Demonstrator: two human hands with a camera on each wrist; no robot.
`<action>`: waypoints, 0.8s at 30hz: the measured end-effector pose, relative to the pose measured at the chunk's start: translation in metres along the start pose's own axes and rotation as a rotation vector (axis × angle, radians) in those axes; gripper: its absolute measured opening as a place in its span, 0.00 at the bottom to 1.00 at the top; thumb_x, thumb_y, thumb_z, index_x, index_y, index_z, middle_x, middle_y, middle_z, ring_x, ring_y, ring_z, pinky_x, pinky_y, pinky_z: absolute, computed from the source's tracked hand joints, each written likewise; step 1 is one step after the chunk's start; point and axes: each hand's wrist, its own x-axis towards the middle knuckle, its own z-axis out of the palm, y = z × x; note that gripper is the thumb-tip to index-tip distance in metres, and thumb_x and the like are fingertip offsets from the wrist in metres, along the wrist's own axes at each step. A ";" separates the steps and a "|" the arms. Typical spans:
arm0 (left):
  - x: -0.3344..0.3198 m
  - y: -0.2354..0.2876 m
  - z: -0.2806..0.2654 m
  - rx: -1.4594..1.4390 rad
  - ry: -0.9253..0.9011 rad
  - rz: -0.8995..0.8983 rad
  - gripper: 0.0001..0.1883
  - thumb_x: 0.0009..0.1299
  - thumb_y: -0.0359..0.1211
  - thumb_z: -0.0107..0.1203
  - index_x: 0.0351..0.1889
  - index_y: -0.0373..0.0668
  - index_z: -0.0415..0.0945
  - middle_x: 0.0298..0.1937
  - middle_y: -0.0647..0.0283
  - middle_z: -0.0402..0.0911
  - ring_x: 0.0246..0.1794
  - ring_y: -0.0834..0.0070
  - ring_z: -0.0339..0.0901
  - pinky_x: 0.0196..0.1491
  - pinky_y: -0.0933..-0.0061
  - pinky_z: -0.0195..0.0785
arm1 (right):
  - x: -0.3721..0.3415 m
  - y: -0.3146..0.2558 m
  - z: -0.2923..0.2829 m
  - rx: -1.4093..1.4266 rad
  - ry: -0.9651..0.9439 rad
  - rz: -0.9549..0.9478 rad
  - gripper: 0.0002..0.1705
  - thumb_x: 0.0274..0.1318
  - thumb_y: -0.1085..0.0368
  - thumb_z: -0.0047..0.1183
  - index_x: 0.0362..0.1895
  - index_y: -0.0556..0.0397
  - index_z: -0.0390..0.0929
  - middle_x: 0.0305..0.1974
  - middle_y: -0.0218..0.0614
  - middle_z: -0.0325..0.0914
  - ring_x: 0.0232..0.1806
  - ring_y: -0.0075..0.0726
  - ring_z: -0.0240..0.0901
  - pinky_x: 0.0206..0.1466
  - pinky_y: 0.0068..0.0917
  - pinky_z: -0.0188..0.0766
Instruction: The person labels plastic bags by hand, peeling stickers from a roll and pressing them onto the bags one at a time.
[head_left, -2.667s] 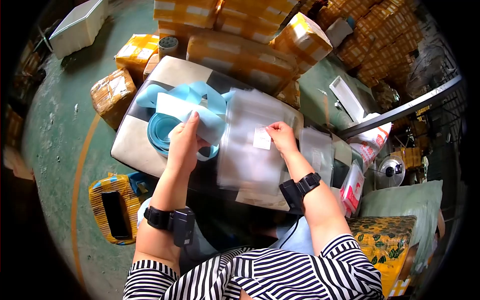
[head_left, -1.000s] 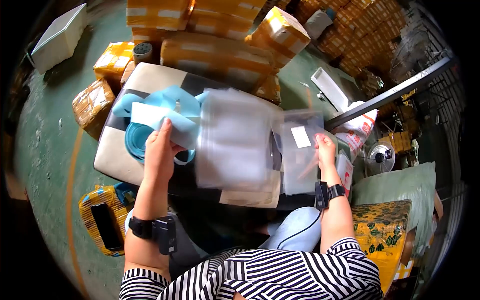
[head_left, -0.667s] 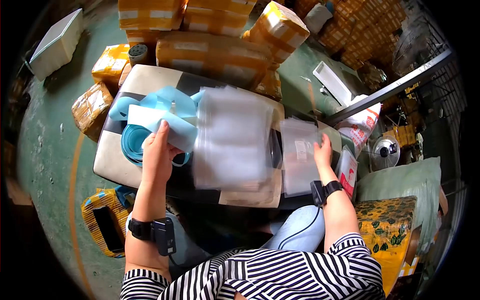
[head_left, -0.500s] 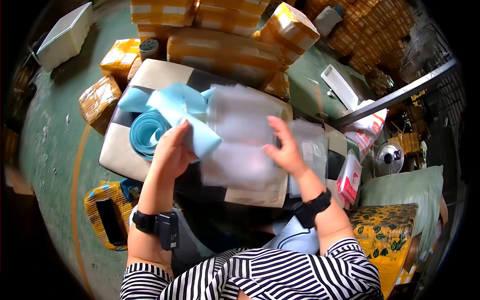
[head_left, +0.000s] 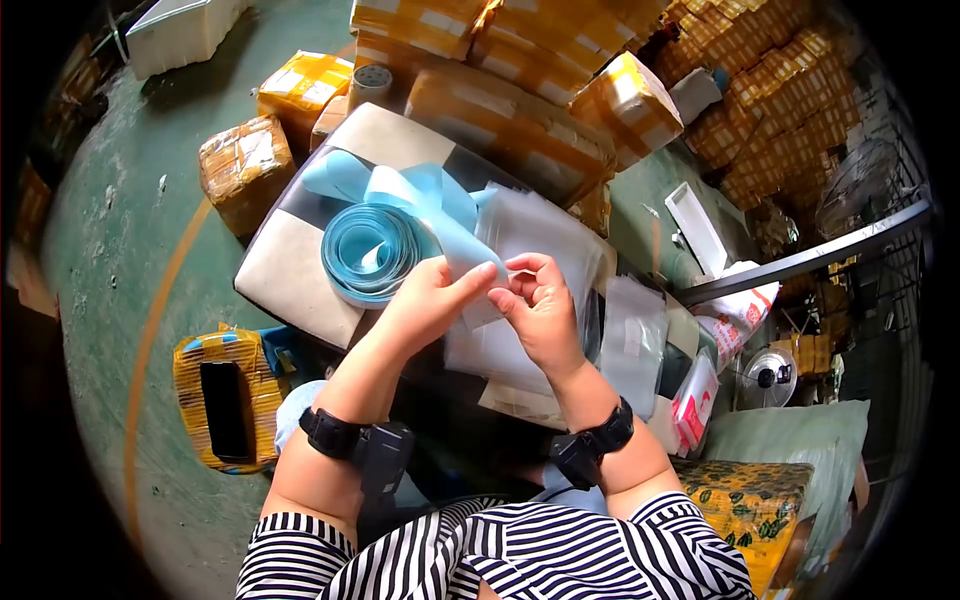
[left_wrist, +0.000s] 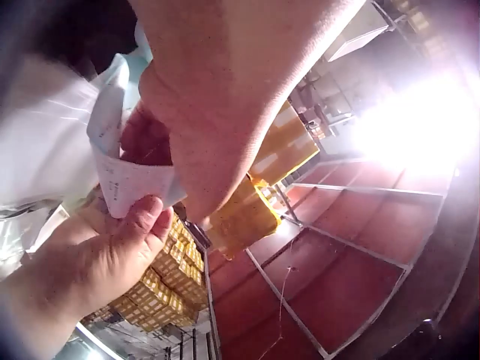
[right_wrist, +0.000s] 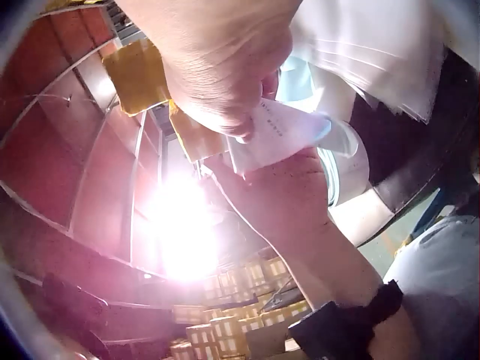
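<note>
1. The light-blue strip (head_left: 455,235) ran through the centre of the head view, its loose end raised between both hands; small print showed on its pale side in the wrist views.
2. The left hand (head_left: 428,300) grasped the strip, its thumb laid along it.
3. The right hand (head_left: 545,322) pinched the end of the strip between thumb and fingers.
4. Just left of the hands sat a blue coil (head_left: 370,252), with loops of strip above it.
5. Behind and below the hands, a stack of clear plastic bags (head_left: 535,225) lay on the black-and-white bench (head_left: 285,262); smaller clear bags (head_left: 632,335) lay right of centre.
6. At lower left, a dark phone (head_left: 227,410) rested on a tape-wrapped parcel (head_left: 188,395).
7. Taped cartons (head_left: 510,115) filled the top centre; a fan (head_left: 768,376) stood at right.
</note>
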 end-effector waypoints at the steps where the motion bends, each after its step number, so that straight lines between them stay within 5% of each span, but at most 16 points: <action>1: 0.003 -0.008 -0.006 -0.012 0.014 -0.088 0.19 0.67 0.45 0.45 0.30 0.36 0.74 0.24 0.69 0.73 0.24 0.85 0.65 0.29 0.81 0.59 | -0.001 -0.001 0.002 -0.095 0.018 -0.053 0.12 0.47 0.74 0.53 0.40 0.56 0.72 0.29 0.32 0.73 0.34 0.24 0.68 0.42 0.23 0.66; 5: 0.000 -0.001 -0.009 -0.163 0.072 -0.171 0.19 0.67 0.45 0.45 0.25 0.39 0.74 0.19 0.72 0.68 0.21 0.86 0.61 0.25 0.82 0.54 | 0.000 -0.014 0.001 -0.636 -0.032 -0.395 0.14 0.42 0.77 0.54 0.38 0.56 0.73 0.32 0.35 0.73 0.33 0.31 0.69 0.39 0.24 0.66; 8: 0.002 -0.007 -0.007 -0.146 0.107 -0.166 0.19 0.67 0.46 0.46 0.21 0.42 0.73 0.15 0.78 0.61 0.17 0.90 0.54 0.21 0.84 0.46 | 0.003 -0.015 -0.001 -0.731 -0.088 -0.535 0.14 0.39 0.78 0.54 0.36 0.56 0.75 0.31 0.37 0.73 0.33 0.38 0.69 0.38 0.27 0.66; 12: 0.003 -0.006 -0.006 -0.043 0.102 -0.201 0.20 0.67 0.45 0.45 0.21 0.40 0.71 0.17 0.73 0.65 0.18 0.86 0.58 0.23 0.83 0.51 | 0.002 -0.015 -0.002 -0.689 -0.059 -0.487 0.11 0.36 0.79 0.55 0.30 0.55 0.74 0.31 0.37 0.73 0.33 0.40 0.68 0.38 0.29 0.66; 16: 0.007 -0.014 -0.006 -0.174 0.161 -0.224 0.18 0.66 0.45 0.47 0.24 0.41 0.72 0.18 0.73 0.65 0.17 0.87 0.58 0.21 0.84 0.47 | 0.001 -0.015 -0.009 -0.734 -0.057 -0.642 0.12 0.32 0.79 0.56 0.27 0.53 0.73 0.32 0.36 0.71 0.34 0.41 0.67 0.37 0.30 0.66; 19: 0.014 -0.022 -0.013 -0.279 0.306 -0.172 0.17 0.67 0.43 0.45 0.25 0.40 0.73 0.21 0.71 0.69 0.21 0.85 0.62 0.25 0.83 0.52 | -0.007 -0.031 -0.019 -0.543 -0.117 -0.691 0.12 0.34 0.81 0.55 0.26 0.53 0.72 0.33 0.39 0.69 0.38 0.44 0.68 0.42 0.31 0.65; 22: 0.019 -0.027 -0.024 -0.207 0.420 -0.101 0.20 0.66 0.44 0.46 0.25 0.36 0.73 0.18 0.69 0.68 0.19 0.84 0.61 0.23 0.82 0.53 | -0.013 -0.029 -0.040 0.001 0.107 -0.522 0.08 0.48 0.76 0.51 0.32 0.54 0.67 0.35 0.38 0.71 0.43 0.37 0.68 0.49 0.28 0.65; 24: 0.020 -0.032 -0.027 -0.150 0.466 -0.047 0.21 0.66 0.45 0.47 0.22 0.35 0.72 0.16 0.69 0.67 0.18 0.84 0.61 0.22 0.81 0.53 | -0.001 -0.023 -0.073 0.104 0.276 -0.459 0.04 0.55 0.69 0.47 0.33 0.55 0.67 0.32 0.34 0.71 0.37 0.29 0.68 0.45 0.23 0.65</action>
